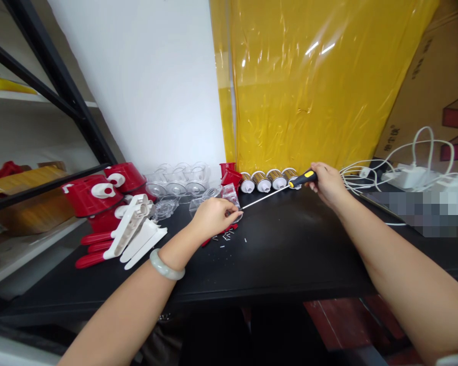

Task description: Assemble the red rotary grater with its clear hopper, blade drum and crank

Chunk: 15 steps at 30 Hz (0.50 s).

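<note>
My right hand point(325, 184) grips the black and yellow handle of a screwdriver point(265, 197), whose long shaft points left. At the shaft's tip, my left hand point(217, 217) has its thumb and fingers pinched together; what they hold is too small to make out, perhaps hidden by the fingertips. Behind the left hand stand clear plastic parts point(231, 194), partly covered by it. Small loose screws point(228, 235) lie on the black tabletop point(282, 249) just below that hand, beside a red piece partly hidden under it.
Several grater drums point(261, 181) line the back edge near red funnel-like parts point(229, 174). Clear cups point(178, 180), red housings point(93, 198) and white handles point(132, 226) fill the left side. White cables and a power strip point(416, 175) lie at right; a black shelf frame rises at left.
</note>
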Available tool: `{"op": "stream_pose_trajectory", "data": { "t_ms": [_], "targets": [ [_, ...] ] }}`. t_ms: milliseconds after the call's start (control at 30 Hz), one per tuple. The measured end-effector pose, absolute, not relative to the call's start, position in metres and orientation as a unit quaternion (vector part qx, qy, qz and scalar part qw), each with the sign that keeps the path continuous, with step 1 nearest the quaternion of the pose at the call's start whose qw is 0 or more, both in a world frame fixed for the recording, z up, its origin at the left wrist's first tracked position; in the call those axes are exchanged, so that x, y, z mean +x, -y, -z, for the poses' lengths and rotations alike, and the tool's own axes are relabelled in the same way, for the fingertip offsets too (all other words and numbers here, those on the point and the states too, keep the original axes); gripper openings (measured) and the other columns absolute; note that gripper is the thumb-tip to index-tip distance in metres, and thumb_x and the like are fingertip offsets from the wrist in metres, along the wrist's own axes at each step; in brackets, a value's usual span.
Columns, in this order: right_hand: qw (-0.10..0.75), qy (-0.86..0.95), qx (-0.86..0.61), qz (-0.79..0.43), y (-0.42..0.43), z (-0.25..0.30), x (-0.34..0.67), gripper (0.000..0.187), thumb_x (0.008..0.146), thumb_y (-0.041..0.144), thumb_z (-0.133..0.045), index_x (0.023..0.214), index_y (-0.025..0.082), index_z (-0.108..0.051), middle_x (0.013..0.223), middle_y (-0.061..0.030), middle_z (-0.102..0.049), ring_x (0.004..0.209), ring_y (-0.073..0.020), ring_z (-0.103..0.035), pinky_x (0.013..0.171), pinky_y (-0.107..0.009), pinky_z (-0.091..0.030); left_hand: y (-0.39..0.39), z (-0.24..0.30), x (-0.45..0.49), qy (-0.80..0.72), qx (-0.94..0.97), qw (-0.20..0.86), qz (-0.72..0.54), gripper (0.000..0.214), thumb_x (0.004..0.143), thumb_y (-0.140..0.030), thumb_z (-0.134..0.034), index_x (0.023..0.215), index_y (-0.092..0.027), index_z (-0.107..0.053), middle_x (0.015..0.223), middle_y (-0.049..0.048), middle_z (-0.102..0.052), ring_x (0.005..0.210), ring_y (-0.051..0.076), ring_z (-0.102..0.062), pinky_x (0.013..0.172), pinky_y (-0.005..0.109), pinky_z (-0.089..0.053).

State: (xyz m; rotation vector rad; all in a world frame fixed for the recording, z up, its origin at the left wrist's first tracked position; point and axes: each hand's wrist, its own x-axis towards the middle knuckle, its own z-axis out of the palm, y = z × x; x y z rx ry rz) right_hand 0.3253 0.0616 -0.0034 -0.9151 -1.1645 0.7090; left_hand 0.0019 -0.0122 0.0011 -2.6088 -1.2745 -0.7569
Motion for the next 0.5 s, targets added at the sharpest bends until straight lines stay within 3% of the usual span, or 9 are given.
{"op": "stream_pose_trajectory", "data": {
  "t_ms": [300, 500],
  "targets": [
    [0.682, 0.521, -0.408, -0.31, -0.0594, 0.0025, 0.3225, 0.024, 0.08, 0.037, -0.059, 0.062, 0.024, -0.051, 0.041, 0.0031, -0.047, 0.03, -0.0102, -0.037, 0.029, -0.024, -0.024, 0.0119, -0.0015, 0.0023, 0.43, -0.865, 0.072, 0.249, 0.025, 0.086, -0.04, -0.061, 0.076, -0.021, -0.073, 0.073, 0.0022, -0.074, 0.063, 0.016, -0.065, 0.058, 0.026, -0.042],
    [0.692, 0.501, -0.411, -0.318, -0.0602, 0.0009, 0.3257, 0.023, 0.08, 0.035, -0.058, 0.061, 0.025, -0.05, 0.04, 0.0033, -0.047, 0.03, -0.0105, -0.036, 0.029, -0.025, -0.025, 0.0155, -0.0027, 0.0009, 0.448, -0.849, 0.071, 0.271, 0.046, 0.07, -0.061, -0.071, 0.089, -0.019, -0.074, 0.076, 0.0047, -0.074, 0.067, 0.02, -0.067, 0.06, 0.028, -0.049]
  ]
}}
